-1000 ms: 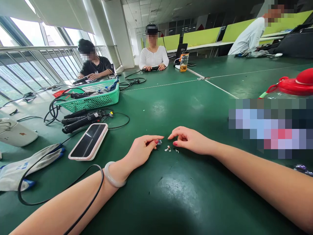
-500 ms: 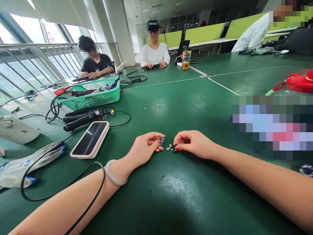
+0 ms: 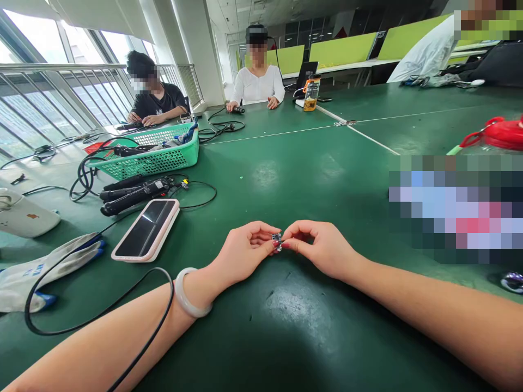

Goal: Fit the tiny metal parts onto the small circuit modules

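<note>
The left hand (image 3: 245, 251) pinches a small dark part (image 3: 277, 238) over the green table (image 3: 253, 348); the right hand (image 3: 329, 249) has its fingertips at the part's right side, grip unclear. It looks light, stiff and fragile, best held gently by its edges.

Green table (image 3: 253, 163), mint basket (image 3: 153, 163), pink-edged phone (image 3: 146, 231), white glove (image 3: 28, 277) with blue fingertips (image 3: 47, 300)
</note>
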The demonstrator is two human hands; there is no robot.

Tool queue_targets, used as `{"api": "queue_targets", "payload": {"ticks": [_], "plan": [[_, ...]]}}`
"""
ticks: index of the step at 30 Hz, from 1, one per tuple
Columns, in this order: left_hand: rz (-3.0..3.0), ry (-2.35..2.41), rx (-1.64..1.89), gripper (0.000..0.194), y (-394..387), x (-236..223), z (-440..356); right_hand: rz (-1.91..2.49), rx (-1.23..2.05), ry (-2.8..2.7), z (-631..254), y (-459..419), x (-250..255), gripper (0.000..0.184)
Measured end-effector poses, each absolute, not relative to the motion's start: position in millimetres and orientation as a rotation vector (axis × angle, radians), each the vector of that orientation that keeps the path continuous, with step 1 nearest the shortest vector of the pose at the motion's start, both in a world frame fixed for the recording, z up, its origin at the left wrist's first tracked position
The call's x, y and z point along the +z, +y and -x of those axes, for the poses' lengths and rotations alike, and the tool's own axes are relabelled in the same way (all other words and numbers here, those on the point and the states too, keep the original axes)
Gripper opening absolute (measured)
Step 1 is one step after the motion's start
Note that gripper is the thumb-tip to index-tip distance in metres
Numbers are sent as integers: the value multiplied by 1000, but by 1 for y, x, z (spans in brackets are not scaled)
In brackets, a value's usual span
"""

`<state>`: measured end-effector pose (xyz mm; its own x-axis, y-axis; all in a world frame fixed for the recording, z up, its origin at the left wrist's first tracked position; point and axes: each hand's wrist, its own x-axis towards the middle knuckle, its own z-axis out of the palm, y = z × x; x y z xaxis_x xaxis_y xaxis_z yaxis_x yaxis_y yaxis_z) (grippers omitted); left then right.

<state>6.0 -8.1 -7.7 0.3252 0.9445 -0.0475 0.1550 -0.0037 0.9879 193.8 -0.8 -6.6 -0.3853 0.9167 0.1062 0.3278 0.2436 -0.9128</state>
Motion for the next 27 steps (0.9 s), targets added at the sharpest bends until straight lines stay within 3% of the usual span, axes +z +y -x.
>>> {"api": "queue_targets", "payload": {"ticks": [14,27], "plan": [[-1442,1037,882,34,-7,-7,-4,1191,917,-1959,-196,1,-9,14],[-1603,1081,855,29,-7,-6,-2,1140,1010,-1888,-195,0,-8,17]]}}
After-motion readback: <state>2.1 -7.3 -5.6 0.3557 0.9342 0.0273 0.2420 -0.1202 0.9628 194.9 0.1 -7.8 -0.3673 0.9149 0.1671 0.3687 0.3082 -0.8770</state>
